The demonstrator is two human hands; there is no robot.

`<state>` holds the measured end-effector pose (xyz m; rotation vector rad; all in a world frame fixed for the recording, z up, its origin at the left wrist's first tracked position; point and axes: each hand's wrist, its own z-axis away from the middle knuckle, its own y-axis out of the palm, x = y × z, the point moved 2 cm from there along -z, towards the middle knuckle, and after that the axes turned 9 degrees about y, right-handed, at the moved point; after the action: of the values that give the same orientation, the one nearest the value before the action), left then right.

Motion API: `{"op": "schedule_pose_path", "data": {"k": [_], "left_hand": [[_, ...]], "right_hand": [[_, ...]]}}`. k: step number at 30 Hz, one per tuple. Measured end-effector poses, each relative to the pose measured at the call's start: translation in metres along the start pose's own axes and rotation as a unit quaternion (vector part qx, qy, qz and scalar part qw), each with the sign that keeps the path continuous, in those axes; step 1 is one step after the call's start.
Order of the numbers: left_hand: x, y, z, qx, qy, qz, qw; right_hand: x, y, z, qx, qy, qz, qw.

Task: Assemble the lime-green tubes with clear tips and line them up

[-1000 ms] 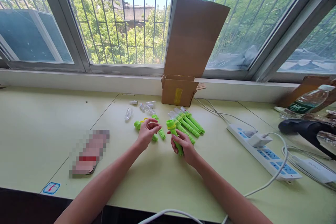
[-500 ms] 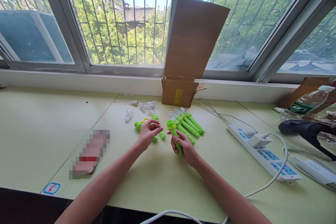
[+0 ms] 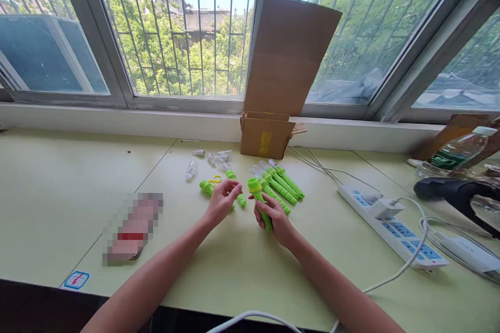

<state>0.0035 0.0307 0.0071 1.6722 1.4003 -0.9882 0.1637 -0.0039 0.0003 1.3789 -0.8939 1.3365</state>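
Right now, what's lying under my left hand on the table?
Under the left hand lie green tubes, with a yellow ring just beyond the fingers. The palm covers part of them, so how many there are cannot be seen.

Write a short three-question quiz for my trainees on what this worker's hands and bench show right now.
1. True or false: the right hand grips a green plastic tube.
2. What do the left hand's fingers reach over? A) loose green tubes B) the power strip C) the water bottle
3. Fill in: behind the row of green tubes stands an open ____ box.

Key: 1 true; 2 A; 3 cardboard.
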Motion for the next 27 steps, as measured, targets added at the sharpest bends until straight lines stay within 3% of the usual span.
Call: {"op": "schedule_pose_path", "data": {"k": [13,20,27], "left_hand": [[-0.0049,-0.0026,0.0018,0.004,0.094,-0.135,0.986],[-0.0056,-0.0021,0.004,0.068,0.163,-0.254,0.951],[0.0006,-0.0007,0.0068,0.09,0.167,-0.389,0.901]], "right_hand": [[-0.0009,0.0001,0.0,-0.001,0.012,-0.005,1.0],[-0.0007,-0.0002,-0.0002,-0.002,0.011,-0.002,1.0],[-0.0005,0.0006,0.0006,0.0,0.012,-0.003,1.0]]}}
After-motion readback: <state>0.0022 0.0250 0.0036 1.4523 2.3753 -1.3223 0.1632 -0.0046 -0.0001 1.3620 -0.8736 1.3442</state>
